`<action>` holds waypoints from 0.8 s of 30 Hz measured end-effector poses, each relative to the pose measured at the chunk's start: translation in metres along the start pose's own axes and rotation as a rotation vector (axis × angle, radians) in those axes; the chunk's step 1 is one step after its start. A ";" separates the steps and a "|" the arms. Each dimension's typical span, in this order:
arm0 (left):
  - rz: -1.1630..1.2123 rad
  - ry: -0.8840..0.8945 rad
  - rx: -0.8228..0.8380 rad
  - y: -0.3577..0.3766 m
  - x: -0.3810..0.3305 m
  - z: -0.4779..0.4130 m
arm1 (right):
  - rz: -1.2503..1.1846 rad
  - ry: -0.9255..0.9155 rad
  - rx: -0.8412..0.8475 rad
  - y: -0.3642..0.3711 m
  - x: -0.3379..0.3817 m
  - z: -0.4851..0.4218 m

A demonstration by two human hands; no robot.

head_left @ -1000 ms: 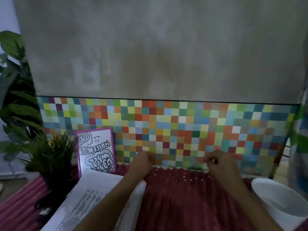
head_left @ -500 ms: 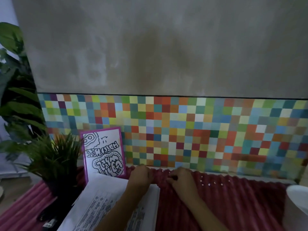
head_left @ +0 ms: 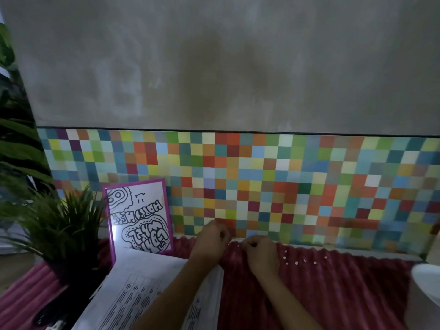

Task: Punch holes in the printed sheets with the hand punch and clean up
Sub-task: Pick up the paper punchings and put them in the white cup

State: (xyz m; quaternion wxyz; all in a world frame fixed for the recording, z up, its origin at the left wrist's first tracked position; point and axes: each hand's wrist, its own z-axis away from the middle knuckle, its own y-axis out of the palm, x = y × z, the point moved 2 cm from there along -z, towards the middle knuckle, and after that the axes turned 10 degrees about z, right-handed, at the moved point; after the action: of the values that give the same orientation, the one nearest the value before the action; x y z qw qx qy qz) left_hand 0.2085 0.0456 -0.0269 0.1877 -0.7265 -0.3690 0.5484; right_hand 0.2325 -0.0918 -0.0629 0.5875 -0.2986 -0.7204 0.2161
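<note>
- Head view: my left hand (head_left: 210, 241) is in the lower middle of the frame, at the far edge of the red ribbed table cover (head_left: 345, 294). Its fingers are curled under, over the far corner of the printed sheets (head_left: 147, 289).
- My right hand (head_left: 260, 254) rests just beside it on the right, fingers curled, thumb against them. I cannot tell whether either hand pinches anything.
- Small white paper dots (head_left: 297, 263) lie scattered just right of my right hand.
- The sheets lie lower left of centre, print up.
- A pink-framed drawing (head_left: 139, 215) leans against the mosaic tiles (head_left: 285, 182), and a potted plant (head_left: 59, 225) stands left of it.
- A white container (head_left: 428, 279) shows at the right edge.
</note>
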 end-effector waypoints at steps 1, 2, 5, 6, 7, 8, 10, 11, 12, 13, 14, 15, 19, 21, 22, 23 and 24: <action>-0.029 -0.012 0.018 0.006 -0.001 -0.001 | 0.060 0.005 0.002 0.003 0.001 0.001; -0.068 -0.030 0.029 0.010 0.000 -0.002 | 0.114 0.007 -0.005 0.005 0.002 0.002; -0.172 -0.079 0.025 0.015 0.006 -0.004 | 0.232 -0.024 -0.039 0.011 0.003 0.003; -0.200 -0.088 0.028 0.016 0.007 -0.005 | 0.259 -0.049 -0.047 0.012 0.003 0.003; -0.227 -0.091 0.030 0.017 0.007 -0.005 | 0.278 -0.077 -0.051 0.013 0.003 0.003; -0.245 -0.095 0.027 0.018 0.007 -0.006 | 0.297 -0.111 -0.055 0.014 0.003 0.003; -0.274 -0.104 0.007 0.019 0.006 -0.007 | 0.378 -0.170 -0.061 0.017 0.004 0.001; -0.293 -0.114 -0.003 0.020 0.006 -0.008 | 0.413 -0.196 -0.059 0.017 0.005 -0.001; -0.314 -0.125 -0.009 0.021 0.005 -0.008 | 0.437 -0.217 -0.051 0.018 0.005 -0.003; -0.339 -0.131 -0.012 0.021 0.005 -0.009 | 0.455 -0.229 -0.041 0.017 0.006 -0.006; -0.363 -0.133 -0.012 0.022 0.004 -0.010 | 0.471 -0.238 -0.025 0.016 0.008 -0.007; -0.380 -0.135 -0.012 0.023 0.003 -0.010 | 0.477 -0.238 -0.015 0.013 0.009 -0.008; -0.280 -0.182 -0.010 0.020 0.006 -0.009 | 0.290 -0.166 -0.006 -0.012 0.004 -0.013; -0.133 -0.204 -0.012 0.014 0.014 -0.010 | 0.136 -0.165 -0.051 -0.039 -0.004 -0.015; -0.053 -0.191 -0.014 0.010 0.017 -0.011 | 0.072 -0.173 -0.089 -0.058 -0.008 -0.014; 0.032 -0.179 -0.022 0.007 0.020 -0.012 | 0.031 -0.179 -0.125 -0.081 -0.011 -0.013; 0.107 -0.161 -0.041 0.004 0.020 -0.013 | 0.016 -0.192 -0.166 -0.106 -0.013 -0.013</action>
State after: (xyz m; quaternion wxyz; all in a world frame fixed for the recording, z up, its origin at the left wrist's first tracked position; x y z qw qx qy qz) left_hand 0.2244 0.0597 -0.0388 0.1128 -0.7026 -0.3548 0.6064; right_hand 0.2283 -0.1786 0.0004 0.4873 -0.3299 -0.7863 0.1881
